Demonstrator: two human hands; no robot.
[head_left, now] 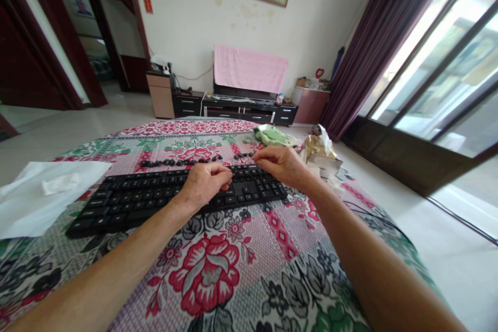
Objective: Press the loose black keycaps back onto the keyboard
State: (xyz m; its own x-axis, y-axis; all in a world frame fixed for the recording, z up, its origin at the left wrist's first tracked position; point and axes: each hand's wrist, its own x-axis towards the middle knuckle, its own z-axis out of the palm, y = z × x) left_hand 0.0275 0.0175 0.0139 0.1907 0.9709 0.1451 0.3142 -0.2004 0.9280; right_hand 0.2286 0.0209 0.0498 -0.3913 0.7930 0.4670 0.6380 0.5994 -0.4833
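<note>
A black keyboard (pixel 136 213) lies at a slant across the flowered tablecloth. Behind it runs a row of loose black keycaps (pixel 171 162), with a gap partway along. Over the keyboard's upper middle hovers my left hand (pixel 205 182), fingers curled into a pinch; whatever is in them is hidden. My right hand (pixel 282 165) is at the far right end of the keycap row, thumb and forefinger closed together beside the last keycaps (pixel 243 155). What those fingertips hold, if anything, is too small to make out.
On the left lies a white sheet (pixel 23 202) with a crumpled tissue (pixel 61 184) on it. Behind my right hand are a green cloth or bag (pixel 274 136) and a tissue box (pixel 321 153). A black cable (pixel 379 216) trails along the tablecloth's right side.
</note>
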